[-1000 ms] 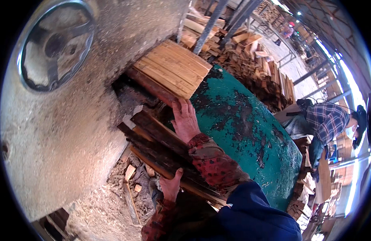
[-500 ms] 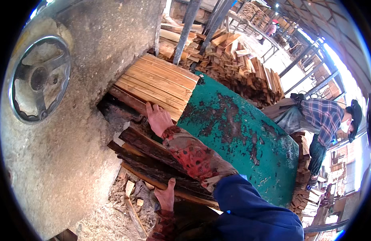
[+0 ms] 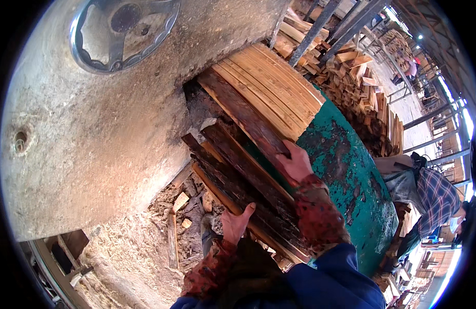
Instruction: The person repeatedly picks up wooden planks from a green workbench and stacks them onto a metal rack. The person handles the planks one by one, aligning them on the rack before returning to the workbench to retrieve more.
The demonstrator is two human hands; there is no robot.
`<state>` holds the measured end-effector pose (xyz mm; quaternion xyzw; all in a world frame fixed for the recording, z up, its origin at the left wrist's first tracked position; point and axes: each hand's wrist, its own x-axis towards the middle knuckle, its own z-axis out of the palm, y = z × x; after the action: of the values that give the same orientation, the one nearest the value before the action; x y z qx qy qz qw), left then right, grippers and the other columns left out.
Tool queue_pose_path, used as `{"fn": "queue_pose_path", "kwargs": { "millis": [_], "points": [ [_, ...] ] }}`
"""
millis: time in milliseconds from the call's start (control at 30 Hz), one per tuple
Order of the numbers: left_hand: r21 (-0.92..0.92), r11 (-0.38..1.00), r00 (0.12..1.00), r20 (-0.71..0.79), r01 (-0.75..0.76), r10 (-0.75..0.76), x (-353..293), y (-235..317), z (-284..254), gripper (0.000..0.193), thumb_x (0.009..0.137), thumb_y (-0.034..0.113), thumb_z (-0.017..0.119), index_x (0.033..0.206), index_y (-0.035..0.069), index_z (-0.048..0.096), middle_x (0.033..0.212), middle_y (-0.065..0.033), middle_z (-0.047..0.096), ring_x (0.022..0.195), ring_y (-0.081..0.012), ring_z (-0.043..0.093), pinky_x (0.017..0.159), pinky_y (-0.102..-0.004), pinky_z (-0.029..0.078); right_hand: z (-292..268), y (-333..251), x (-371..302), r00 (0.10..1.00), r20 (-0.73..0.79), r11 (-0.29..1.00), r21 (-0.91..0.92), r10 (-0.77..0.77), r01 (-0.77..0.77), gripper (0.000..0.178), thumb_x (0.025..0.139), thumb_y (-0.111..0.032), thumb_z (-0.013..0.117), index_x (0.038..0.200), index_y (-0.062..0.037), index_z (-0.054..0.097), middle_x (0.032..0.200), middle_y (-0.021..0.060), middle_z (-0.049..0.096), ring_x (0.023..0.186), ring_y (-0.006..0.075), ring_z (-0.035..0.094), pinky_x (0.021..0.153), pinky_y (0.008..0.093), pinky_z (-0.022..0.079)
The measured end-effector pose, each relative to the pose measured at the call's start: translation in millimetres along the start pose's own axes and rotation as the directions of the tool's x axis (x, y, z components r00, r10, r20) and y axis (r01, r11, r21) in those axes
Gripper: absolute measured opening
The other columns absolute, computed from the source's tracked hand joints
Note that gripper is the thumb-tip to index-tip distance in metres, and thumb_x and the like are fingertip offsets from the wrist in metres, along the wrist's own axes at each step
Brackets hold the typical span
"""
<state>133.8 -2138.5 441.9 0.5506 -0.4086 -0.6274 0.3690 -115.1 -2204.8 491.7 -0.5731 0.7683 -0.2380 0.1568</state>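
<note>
A bundle of dark bark slabs rests slanted between the machine and my body. My left hand grips the bundle's lower edge from beneath, fingers curled over it. My right hand closes on the near end of one long dark slab, which lies along the side of a stack of pale sawn planks. That stack sits on a green table. Both forearms wear red patterned sleeves.
A dusty grey machine housing with a metal wheel fills the left. Sawdust and wood scraps lie below it. A person in a plaid shirt bends at the right. Heaps of cut wood stand behind.
My right hand, earlier lying flat with spread fingers on the dark slabs, now grips the end of one slab nearer me. My left hand stays under the bundle. The view has shifted.
</note>
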Motion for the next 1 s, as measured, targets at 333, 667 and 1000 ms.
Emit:
{"fn": "queue_pose_path", "kwargs": {
  "millis": [333,667,1000],
  "points": [
    [0.024,0.998,0.998,-0.007,-0.062,0.063,4,-21,1,0.053,0.075,0.035,0.080,0.102,-0.008,0.064,0.099,-0.0133,0.070,0.089,-0.0220,0.065,0.082,-0.0342,0.050,-71,19,-115,0.947,0.146,0.849,0.419,0.287,-0.322,0.042,0.076,-0.012,0.075,0.112,0.0046,0.064,0.095,0.0064,0.068,0.088,0.0111,0.060,0.080,0.0280,0.049],
    [0.025,0.999,0.999,0.023,-0.039,0.039,0,0,2,0.044,0.079,0.033,0.079,0.094,-0.006,0.067,0.089,-0.0087,0.070,0.082,-0.0153,0.061,0.078,-0.0328,0.051,-87,-11,-188,0.881,0.290,0.780,0.417,0.373,-0.467,0.042,0.076,-0.014,0.078,0.111,0.0044,0.065,0.100,0.0084,0.069,0.093,0.0113,0.060,0.081,0.0277,0.049],
    [-0.097,0.985,0.987,0.064,-0.143,0.150,6,-21,1,0.051,0.081,0.035,0.077,0.106,-0.006,0.062,0.096,-0.0087,0.068,0.085,-0.0130,0.061,0.078,-0.0310,0.051,-71,-24,-191,0.972,0.232,0.999,-0.041,-0.016,0.026,0.076,0.065,-0.032,0.084,0.125,0.0036,0.053,0.121,0.0202,0.051,0.114,0.0381,0.048,0.096,0.0431,0.042]
  ]
}}
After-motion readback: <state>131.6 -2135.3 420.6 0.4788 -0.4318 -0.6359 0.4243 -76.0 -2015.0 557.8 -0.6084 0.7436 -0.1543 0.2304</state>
